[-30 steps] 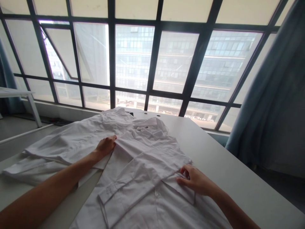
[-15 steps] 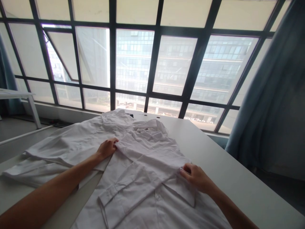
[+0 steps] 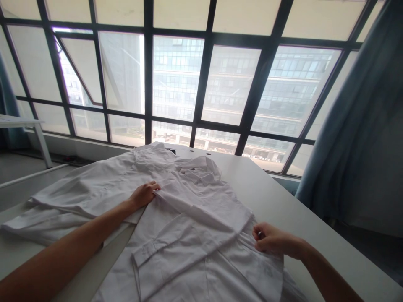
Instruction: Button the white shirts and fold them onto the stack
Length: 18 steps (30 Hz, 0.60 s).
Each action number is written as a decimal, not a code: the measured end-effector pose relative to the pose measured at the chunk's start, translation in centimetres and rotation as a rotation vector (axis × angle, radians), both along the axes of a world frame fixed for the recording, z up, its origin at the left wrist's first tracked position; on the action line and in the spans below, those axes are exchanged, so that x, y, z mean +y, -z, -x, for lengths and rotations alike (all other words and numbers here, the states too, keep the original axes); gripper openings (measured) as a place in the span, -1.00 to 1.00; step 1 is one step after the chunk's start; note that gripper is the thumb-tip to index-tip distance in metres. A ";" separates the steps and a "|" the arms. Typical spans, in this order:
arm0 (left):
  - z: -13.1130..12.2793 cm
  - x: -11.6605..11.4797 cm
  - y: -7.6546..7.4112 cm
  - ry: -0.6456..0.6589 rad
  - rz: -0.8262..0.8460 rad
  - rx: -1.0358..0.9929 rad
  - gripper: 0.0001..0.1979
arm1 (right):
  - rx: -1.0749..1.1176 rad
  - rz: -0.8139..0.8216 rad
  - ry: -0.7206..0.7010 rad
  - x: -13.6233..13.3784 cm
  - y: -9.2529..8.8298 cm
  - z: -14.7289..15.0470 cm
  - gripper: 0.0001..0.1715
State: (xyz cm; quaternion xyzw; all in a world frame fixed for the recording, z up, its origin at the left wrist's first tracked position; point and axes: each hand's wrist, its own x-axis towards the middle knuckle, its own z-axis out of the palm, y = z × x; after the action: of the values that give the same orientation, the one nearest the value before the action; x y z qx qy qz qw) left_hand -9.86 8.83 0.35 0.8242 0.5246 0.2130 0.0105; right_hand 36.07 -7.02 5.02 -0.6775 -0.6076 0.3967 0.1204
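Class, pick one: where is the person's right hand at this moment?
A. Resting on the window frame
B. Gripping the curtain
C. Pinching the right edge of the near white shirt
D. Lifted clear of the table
C: the right hand pinches the fabric at the right edge of the near white shirt.

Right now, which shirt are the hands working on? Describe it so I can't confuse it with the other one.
Start at the white table below the big window. Two white shirts lie there; take the nearer shirt, between the left hand and right hand. Unlike the spread-out shirt on its left, its cuffed sleeve is folded across the body.
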 end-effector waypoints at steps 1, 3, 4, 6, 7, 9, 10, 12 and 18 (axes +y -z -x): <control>0.2 0.2 0.1 0.045 0.007 -0.035 -0.69 | 0.006 -0.003 -0.003 0.0 0.1 0.0 -0.79; 0.5 0.5 0.4 0.101 0.021 -0.098 -0.70 | 0.021 -0.015 0.000 0.0 -0.1 0.0 -0.79; 0.5 0.7 0.5 0.110 0.022 -0.118 -0.68 | 0.035 -0.022 0.008 0.0 -0.3 -0.1 -0.78; 0.6 0.9 0.6 0.117 0.006 -0.141 -0.63 | 0.084 -0.030 0.028 -0.2 -0.8 -0.3 -0.75; 0.5 1.0 0.6 0.121 -0.007 -0.149 -0.60 | 0.110 -0.023 0.035 -0.3 -1.1 -0.4 -0.72; 0.4 1.1 0.6 0.127 -0.030 -0.163 -0.55 | 0.137 0.025 0.037 -0.4 -1.5 -0.7 -0.68; 0.3 1.1 0.7 0.128 -0.036 -0.168 -0.54 | 0.129 0.063 0.029 -0.5 -1.5 -0.8 -0.67; 0.1 1.0 0.7 0.130 -0.039 -0.161 -0.52 | 0.073 0.142 0.010 -0.4 -1.1 -1.1 -0.67; 0.5 0.5 0.1 0.197 0.099 -0.028 -0.43 | -0.108 0.053 -0.079 0.0 -0.1 -1.4 -0.78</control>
State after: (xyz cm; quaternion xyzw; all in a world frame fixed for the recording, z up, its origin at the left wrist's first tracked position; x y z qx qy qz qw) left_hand -10.33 9.34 0.29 0.8673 0.4505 0.1961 0.0793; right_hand 37.49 -7.00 5.08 -0.6763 -0.6287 0.3799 0.0539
